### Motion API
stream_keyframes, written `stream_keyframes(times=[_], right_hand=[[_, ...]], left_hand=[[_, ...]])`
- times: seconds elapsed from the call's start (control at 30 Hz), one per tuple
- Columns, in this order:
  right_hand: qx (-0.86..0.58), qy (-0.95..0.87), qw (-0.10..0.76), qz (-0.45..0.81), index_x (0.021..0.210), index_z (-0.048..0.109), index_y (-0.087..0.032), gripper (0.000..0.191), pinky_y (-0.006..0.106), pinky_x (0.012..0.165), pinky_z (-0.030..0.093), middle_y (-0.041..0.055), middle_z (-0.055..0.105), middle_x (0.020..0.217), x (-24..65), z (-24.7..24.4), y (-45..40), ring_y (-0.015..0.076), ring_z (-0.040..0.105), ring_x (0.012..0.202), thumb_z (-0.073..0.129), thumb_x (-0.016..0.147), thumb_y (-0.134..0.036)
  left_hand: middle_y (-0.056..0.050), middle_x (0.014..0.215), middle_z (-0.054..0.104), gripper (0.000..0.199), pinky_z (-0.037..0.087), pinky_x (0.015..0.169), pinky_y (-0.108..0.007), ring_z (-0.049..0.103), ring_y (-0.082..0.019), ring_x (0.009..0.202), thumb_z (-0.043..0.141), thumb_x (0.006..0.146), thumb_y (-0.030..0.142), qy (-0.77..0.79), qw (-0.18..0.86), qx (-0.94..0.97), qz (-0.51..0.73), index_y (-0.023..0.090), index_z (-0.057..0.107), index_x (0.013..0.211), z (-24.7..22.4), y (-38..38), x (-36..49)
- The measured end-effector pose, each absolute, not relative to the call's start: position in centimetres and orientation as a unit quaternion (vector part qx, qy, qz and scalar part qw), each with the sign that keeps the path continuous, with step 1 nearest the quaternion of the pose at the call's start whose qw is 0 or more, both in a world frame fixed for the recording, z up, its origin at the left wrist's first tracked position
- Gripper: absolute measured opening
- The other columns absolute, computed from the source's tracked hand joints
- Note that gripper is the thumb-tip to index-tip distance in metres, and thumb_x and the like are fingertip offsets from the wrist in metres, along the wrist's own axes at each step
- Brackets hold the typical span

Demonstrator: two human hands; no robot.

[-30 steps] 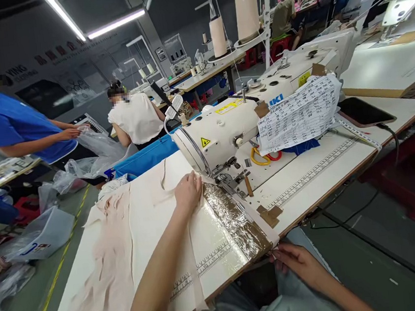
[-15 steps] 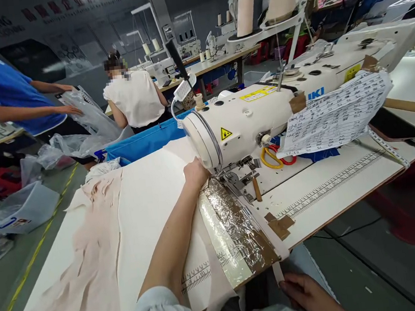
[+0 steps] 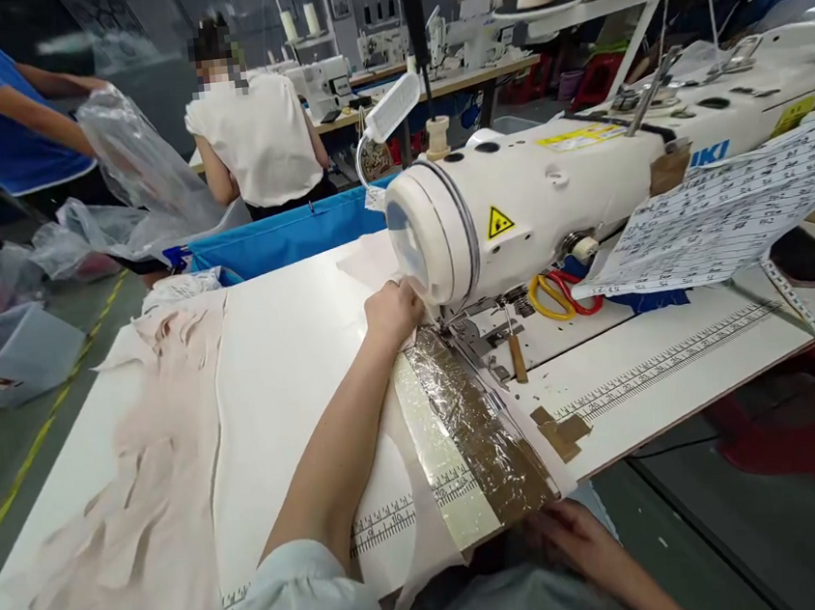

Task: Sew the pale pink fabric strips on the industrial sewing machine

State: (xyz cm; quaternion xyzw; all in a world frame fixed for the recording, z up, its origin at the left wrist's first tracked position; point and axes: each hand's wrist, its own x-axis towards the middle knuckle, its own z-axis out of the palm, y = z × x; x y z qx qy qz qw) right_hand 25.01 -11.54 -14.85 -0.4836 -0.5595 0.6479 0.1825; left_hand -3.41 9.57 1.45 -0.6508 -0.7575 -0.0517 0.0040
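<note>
My left hand (image 3: 395,311) is closed on a thin pale pink fabric piece (image 3: 417,498), close beside the head of a white sewing machine (image 3: 506,207). That fabric runs down along my forearm and over the table's front edge. A narrow pale fabric strip (image 3: 538,437) lies along the metal guide, right of the taped plate (image 3: 478,424), and reaches the edge. Just below that edge, my right hand (image 3: 573,532) has curled fingers at the strip's end; the fingertips are partly hidden in shadow. The machine head covers the needle area.
Pale fabric pieces (image 3: 148,468) lie piled at the left of the table (image 3: 277,387). Yellow-and-red-handled scissors (image 3: 559,297), a small wooden-handled tool (image 3: 517,357) and a written paper sheet (image 3: 724,204) are by the machine. A blue cloth bin (image 3: 284,235) stands behind. Two people work beyond.
The view has shifted, so the machine appears farther right and closer. My left hand stays by the machine head. My right hand has come up nearer the table edge, and the hanging strip end no longer shows.
</note>
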Motion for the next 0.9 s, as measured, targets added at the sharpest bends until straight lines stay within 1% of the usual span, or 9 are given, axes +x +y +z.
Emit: stream_keyframes(times=[0.07, 0.13, 0.2, 0.27, 0.33, 0.43, 0.5, 0.63, 0.9], right_hand=[[-0.488, -0.56, 0.179, 0.645, 0.067, 0.066, -0.02, 0.067, 0.031, 0.053, 0.047, 0.0058, 0.064, 0.065, 25.0, -14.7, -11.4, 0.0169, 0.052, 0.053, 0.047, 0.072, -0.084], [-0.495, -0.562, 0.171, 0.64, 0.059, 0.061, -0.02, 0.066, 0.029, 0.049, 0.043, 0.0037, 0.059, 0.056, 24.8, -14.7, -11.4, 0.0152, 0.048, 0.048, 0.048, 0.072, -0.084], [-0.504, -0.565, 0.166, 0.632, 0.057, 0.058, -0.02, 0.066, 0.028, 0.044, 0.038, 0.0016, 0.055, 0.05, 24.6, -14.8, -11.4, 0.0132, 0.042, 0.043, 0.049, 0.071, -0.084], [-0.509, -0.568, 0.17, 0.624, 0.059, 0.059, -0.02, 0.066, 0.027, 0.043, 0.039, 0.0026, 0.058, 0.054, 24.6, -14.8, -11.4, 0.0133, 0.043, 0.044, 0.048, 0.07, -0.084], [-0.512, -0.573, 0.18, 0.614, 0.061, 0.062, -0.02, 0.065, 0.028, 0.047, 0.043, 0.0046, 0.062, 0.06, 24.6, -14.7, -11.3, 0.0151, 0.048, 0.049, 0.048, 0.071, -0.083], [-0.513, -0.583, 0.188, 0.602, 0.058, 0.063, -0.02, 0.062, 0.03, 0.054, 0.048, 0.0047, 0.06, 0.056, 24.5, -14.5, -11.2, 0.0178, 0.054, 0.054, 0.047, 0.075, -0.078], [-0.514, -0.587, 0.187, 0.596, 0.056, 0.064, -0.02, 0.062, 0.03, 0.053, 0.048, 0.0042, 0.058, 0.053, 24.4, -14.5, -11.3, 0.0181, 0.054, 0.052, 0.047, 0.077, -0.076], [-0.518, -0.59, 0.189, 0.59, 0.057, 0.064, -0.02, 0.063, 0.029, 0.052, 0.047, 0.0046, 0.061, 0.055, 24.6, -14.8, -11.6, 0.0169, 0.053, 0.05, 0.045, 0.078, -0.077], [-0.523, -0.587, 0.202, 0.584, 0.06, 0.062, -0.02, 0.066, 0.029, 0.048, 0.042, 0.0045, 0.061, 0.057, 24.8, -16.1, -11.9, 0.0159, 0.05, 0.048, 0.044, 0.076, -0.081]], left_hand=[[-0.016, 0.105, 0.068, 0.042, 0.049, 0.079, -0.037, 0.066, -0.031, 0.1, 0.039, 0.096, 0.041, -0.756, 0.003, -0.652, -0.055, 0.016, 0.061, 0.121, 1.4, 9.6, -3.5], [-0.015, 0.103, 0.069, 0.04, 0.049, 0.078, -0.037, 0.066, -0.031, 0.098, 0.04, 0.096, 0.041, -0.75, 0.0, -0.659, -0.06, 0.017, 0.062, 0.118, 1.3, 9.5, -3.5], [-0.014, 0.101, 0.069, 0.038, 0.049, 0.078, -0.036, 0.067, -0.03, 0.097, 0.041, 0.096, 0.041, -0.74, -0.003, -0.669, -0.066, 0.018, 0.064, 0.115, 1.2, 9.5, -3.5], [-0.013, 0.1, 0.069, 0.036, 0.049, 0.078, -0.035, 0.067, -0.03, 0.096, 0.043, 0.095, 0.04, -0.73, -0.003, -0.68, -0.074, 0.018, 0.065, 0.114, 1.0, 9.4, -3.6], [-0.012, 0.099, 0.07, 0.035, 0.049, 0.078, -0.035, 0.067, -0.03, 0.096, 0.044, 0.095, 0.039, -0.72, -0.002, -0.69, -0.081, 0.018, 0.065, 0.113, 0.9, 9.3, -3.6], [-0.012, 0.099, 0.07, 0.033, 0.05, 0.076, -0.036, 0.067, -0.03, 0.095, 0.045, 0.094, 0.037, -0.708, -0.002, -0.701, -0.088, 0.018, 0.067, 0.111, 0.8, 9.2, -3.7], [-0.011, 0.098, 0.07, 0.031, 0.05, 0.076, -0.035, 0.067, -0.029, 0.093, 0.047, 0.092, 0.035, -0.701, -0.003, -0.707, -0.092, 0.019, 0.068, 0.108, 0.7, 9.2, -3.8], [-0.009, 0.095, 0.07, 0.025, 0.049, 0.076, -0.034, 0.066, -0.029, 0.094, 0.052, 0.089, 0.033, -0.688, -0.008, -0.718, -0.1, 0.021, 0.07, 0.102, 0.6, 9.2, -3.9], [-0.008, 0.094, 0.071, 0.021, 0.049, 0.076, -0.034, 0.066, -0.028, 0.093, 0.057, 0.084, 0.028, -0.696, -0.02, -0.703, -0.144, 0.021, 0.069, 0.1, 0.8, 8.5, -3.8]])
